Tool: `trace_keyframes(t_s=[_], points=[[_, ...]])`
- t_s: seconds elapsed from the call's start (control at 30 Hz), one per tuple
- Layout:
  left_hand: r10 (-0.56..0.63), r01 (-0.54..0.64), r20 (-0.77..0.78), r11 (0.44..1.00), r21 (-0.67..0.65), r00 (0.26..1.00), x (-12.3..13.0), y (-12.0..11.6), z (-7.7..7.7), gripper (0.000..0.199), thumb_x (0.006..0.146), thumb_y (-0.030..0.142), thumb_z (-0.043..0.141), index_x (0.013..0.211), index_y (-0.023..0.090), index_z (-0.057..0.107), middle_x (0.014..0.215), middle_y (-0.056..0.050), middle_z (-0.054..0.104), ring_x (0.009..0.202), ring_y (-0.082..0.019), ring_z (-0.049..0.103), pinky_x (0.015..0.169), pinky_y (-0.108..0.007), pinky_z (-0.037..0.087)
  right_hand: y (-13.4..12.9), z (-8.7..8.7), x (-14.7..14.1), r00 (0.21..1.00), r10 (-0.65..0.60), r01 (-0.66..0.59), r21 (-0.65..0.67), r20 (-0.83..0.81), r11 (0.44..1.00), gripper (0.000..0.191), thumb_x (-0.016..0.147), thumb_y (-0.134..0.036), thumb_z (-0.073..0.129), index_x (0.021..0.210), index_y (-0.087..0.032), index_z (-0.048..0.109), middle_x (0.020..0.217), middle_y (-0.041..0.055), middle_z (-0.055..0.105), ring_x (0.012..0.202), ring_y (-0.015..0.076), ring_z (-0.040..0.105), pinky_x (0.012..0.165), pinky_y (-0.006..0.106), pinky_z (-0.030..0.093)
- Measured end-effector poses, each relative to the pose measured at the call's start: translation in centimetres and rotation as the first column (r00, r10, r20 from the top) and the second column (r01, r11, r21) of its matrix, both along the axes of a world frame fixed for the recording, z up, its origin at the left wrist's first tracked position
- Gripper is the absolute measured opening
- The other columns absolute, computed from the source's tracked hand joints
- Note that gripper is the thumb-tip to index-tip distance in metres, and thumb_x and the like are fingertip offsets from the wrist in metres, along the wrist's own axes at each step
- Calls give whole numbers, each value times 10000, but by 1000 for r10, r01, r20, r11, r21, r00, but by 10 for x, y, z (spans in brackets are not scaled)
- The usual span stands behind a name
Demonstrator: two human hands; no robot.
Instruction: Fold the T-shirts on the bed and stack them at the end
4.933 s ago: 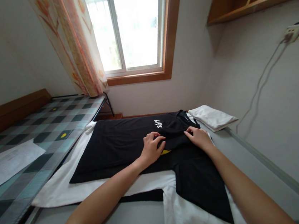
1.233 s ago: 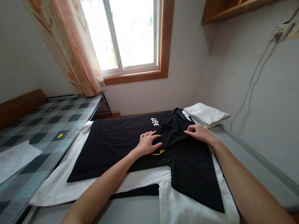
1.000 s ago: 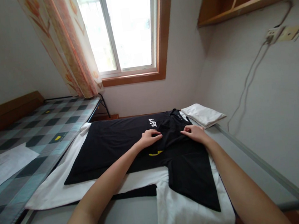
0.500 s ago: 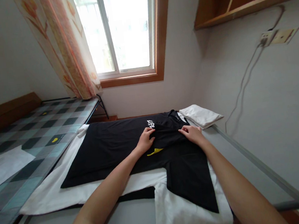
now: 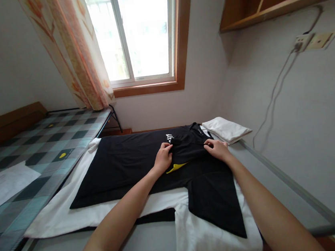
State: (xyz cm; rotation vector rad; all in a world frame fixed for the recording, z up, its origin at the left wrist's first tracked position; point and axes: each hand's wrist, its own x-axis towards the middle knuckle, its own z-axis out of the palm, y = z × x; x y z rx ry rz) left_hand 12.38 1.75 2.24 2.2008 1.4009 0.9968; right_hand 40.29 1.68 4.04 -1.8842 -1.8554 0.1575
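Observation:
A black T-shirt with white lettering and a yellow print lies spread out, its collar toward the right. Under it is a white shirt, showing along the near side and beneath the near sleeve. My left hand pinches the black fabric at the chest, beside the lettering, which is partly covered. Close to the collar, my right hand has thumb and fingers closed on the same T-shirt. Between the two hands the cloth is slightly raised in a fold. Another strip of black cloth shows below the white shirt.
The shirts lie on a grey board-like surface with a raised rim on the right. A folded white cloth rests beyond the collar. At left is a checked mattress with a sheet of paper. A shelf hangs at upper right.
Both hands have gathered the chest fabric into a small raised fold, hiding more of the lettering. My right hand has shifted slightly right, its fingers curled tighter.

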Motion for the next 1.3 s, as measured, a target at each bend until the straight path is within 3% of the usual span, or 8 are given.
trace_keyframes(t_s=[0.2, 0.3, 0.43, 0.53, 0.67, 0.77, 1.07, 1.3], points=[[123, -102, -156, 985, 138, 980, 3, -17, 11, 371, 790, 168, 617, 1149, 241, 678, 1279, -88, 511, 1119, -267, 491, 981, -439, 418, 3, -3, 4, 997, 1, -1, 3, -75, 1000, 265, 808, -364, 500, 928, -248, 706, 823, 31, 714, 849, 228, 631, 886, 429, 333], [87, -55, -180, 983, 174, 980, 4, -23, 18, 212, 802, 233, 634, 996, 249, 718, 1177, -81, 564, 1099, -261, 490, 965, -432, 395, 4, -5, 4, 997, 8, -8, 2, -71, 1000, 272, 820, -377, 501, 952, -249, 702, 816, 27, 708, 830, 223, 631, 878, 424, 339], [-143, 140, -163, 990, -32, 976, -1, -21, 31, 162, 842, 238, 562, 911, 220, 707, 846, -17, 644, 814, -156, 583, 814, -291, 438, 5, -5, 4, 998, 16, -16, 8, -52, 1000, 268, 824, -377, 507, 954, -249, 703, 810, 23, 704, 821, 216, 631, 849, 396, 358], [-311, 268, -168, 933, -238, 935, -9, -17, 46, 183, 827, 345, 597, 824, 192, 696, 722, 10, 653, 654, -124, 573, 642, -230, 420, 5, -5, 4, 999, 22, -21, 13, -46, 1000, 269, 823, -374, 505, 951, -249, 707, 801, 25, 706, 809, 214, 631, 835, 389, 362], [-386, 247, -252, 859, -448, 887, -18, -20, 65, 307, 752, 492, 677, 715, 187, 667, 629, 13, 660, 577, -128, 590, 571, -224, 414, 4, -4, 4, 999, 25, -24, 24, -41, 999, 269, 823, -369, 503, 949, -249, 709, 798, 29, 709, 803, 215, 628, 838, 394, 359], [-414, 226, -257, 811, -539, 873, -16, -26, 72, 270, 746, 460, 696, 781, 193, 679, 575, 27, 651, 535, -132, 616, 572, -222, 439, 4, -4, 4, 999, 22, -21, 21, -47, 1000, 274, 821, -376, 502, 951, -249, 707, 807, 33, 708, 822, 224, 630, 849, 404, 354], [-312, 178, -314, 904, -389, 897, -5, -35, 76, 129, 669, 225, 758, 795, 206, 737, 743, -6, 718, 699, -163, 671, 630, -219, 470, 4, -4, 1, 996, 18, -13, 59, -89, 998, 241, 816, -363, 508, 911, -244, 695, 814, 33, 719, 833, 230, 640, 858, 410, 357], [-383, 236, -400, 899, -370, 833, 1, -48, 84, 71, 644, 212, 781, 692, 231, 733, 743, -14, 726, 723, -194, 678, 636, -238, 475, 4, -2, -1, 983, 20, -3, 92, -180, 996, 260, 819, -399, 521, 879, -220, 699, 847, 67, 723, 829, 243, 643, 827, 402, 401]])
